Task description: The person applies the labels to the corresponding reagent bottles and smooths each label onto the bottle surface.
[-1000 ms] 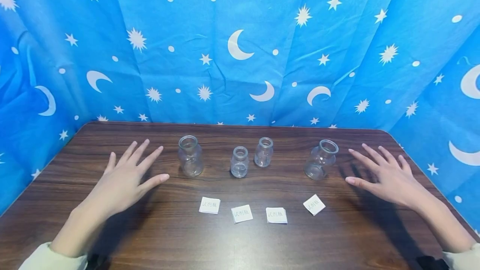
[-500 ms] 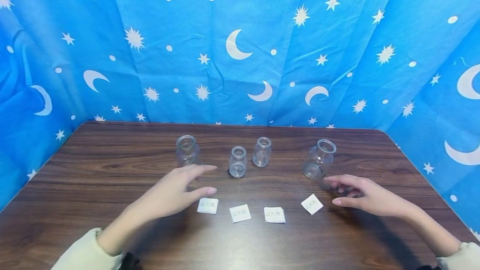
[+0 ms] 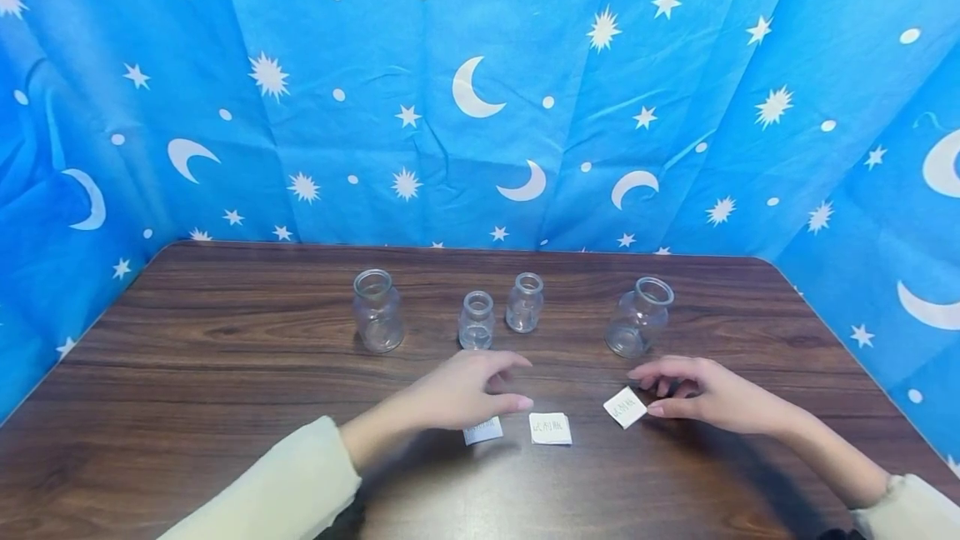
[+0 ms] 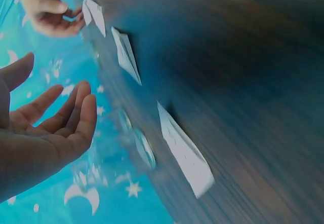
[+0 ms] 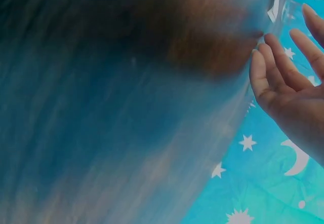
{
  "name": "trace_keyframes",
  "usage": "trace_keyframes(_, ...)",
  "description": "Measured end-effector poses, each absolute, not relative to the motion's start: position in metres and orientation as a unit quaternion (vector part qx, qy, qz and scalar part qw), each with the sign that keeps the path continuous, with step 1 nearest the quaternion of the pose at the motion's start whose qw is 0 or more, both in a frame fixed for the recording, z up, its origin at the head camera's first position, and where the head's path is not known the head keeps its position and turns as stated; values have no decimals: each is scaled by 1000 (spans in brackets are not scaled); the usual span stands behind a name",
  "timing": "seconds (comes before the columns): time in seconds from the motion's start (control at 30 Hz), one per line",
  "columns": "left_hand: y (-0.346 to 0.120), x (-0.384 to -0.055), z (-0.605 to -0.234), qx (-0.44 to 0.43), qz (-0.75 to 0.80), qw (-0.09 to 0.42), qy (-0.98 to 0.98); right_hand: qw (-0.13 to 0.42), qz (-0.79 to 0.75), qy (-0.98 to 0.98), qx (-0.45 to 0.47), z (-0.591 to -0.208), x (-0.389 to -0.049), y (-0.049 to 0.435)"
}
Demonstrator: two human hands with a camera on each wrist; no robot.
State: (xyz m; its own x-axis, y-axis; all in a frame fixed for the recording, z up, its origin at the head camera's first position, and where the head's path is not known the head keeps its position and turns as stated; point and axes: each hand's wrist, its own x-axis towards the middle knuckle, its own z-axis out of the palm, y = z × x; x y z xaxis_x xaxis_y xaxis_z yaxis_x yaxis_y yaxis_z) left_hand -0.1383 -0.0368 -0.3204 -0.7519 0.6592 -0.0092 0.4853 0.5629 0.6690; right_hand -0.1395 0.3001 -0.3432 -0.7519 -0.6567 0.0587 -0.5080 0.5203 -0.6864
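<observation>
My left hand (image 3: 468, 390) hovers over the paper cards with fingers loosely bent and nothing between them. Below it a white card (image 3: 482, 433) with handwriting is partly covered; another white card (image 3: 551, 429) lies just right of its thumb. The leftmost card is hidden behind this hand and wrist. My right hand (image 3: 708, 394) is beside the tilted right card (image 3: 626, 408), thumb tip close to its corner; whether they touch I cannot tell. In the right wrist view its fingers (image 5: 283, 72) are loosely curved and hold nothing.
Behind the cards stand a large glass jar (image 3: 378, 315), two small glass jars, one nearer (image 3: 476, 325) and one farther (image 3: 525, 304), and a large jar (image 3: 637, 319) at right. The brown wooden table (image 3: 225, 315) ends at a blue star-and-moon curtain (image 3: 375, 48).
My left hand has moved right from the table's left side, past the leftmost card to above the second. My right hand has come inward and nearer to the right card, its fingers less spread.
</observation>
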Motion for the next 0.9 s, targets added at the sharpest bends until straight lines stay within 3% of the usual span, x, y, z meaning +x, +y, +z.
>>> trace_keyframes(0.53,36,-160,-331,326,277,179,886,79,-352,868,-341,-352,-148,291)
trace_keyframes(0.9,58,-170,-347,369,263,153,878,46,-346,869,-351,-358,-149,289)
